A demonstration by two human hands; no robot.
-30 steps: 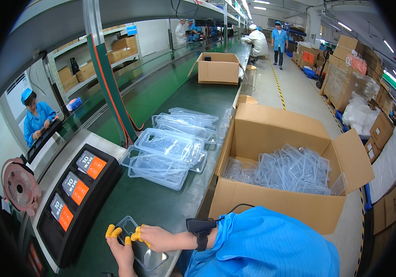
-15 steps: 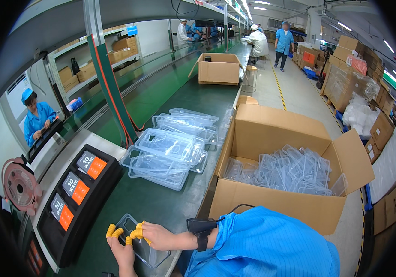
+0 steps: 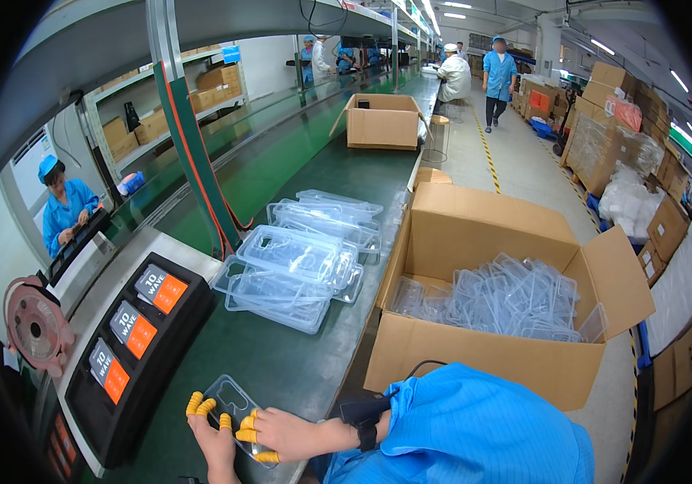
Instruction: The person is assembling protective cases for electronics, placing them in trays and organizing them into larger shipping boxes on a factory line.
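Observation:
A clear plastic tray with a moulded recess lies on the green conveyor at the lower edge of the head view. Yellow ribbed cots cover several of my fingertips. At its left side, my left hand grips the tray, its thumb reaching over the surface. My right hand rests over the tray's right and near part with its fingers apart, hiding much of that end. Farther up the belt sits a pile of similar clear plastic trays.
On my right stands an open cardboard box full of small clear plastic pieces. A black display stand with grey and orange cards is at left, beside a pink fan. Another carton sits farther along the conveyor. A co-worker sits across the line.
My right hand has moved slightly right and toward me over the tray, and its fingers have spread. The left hand has stayed put. A walking person in the aisle has come nearer.

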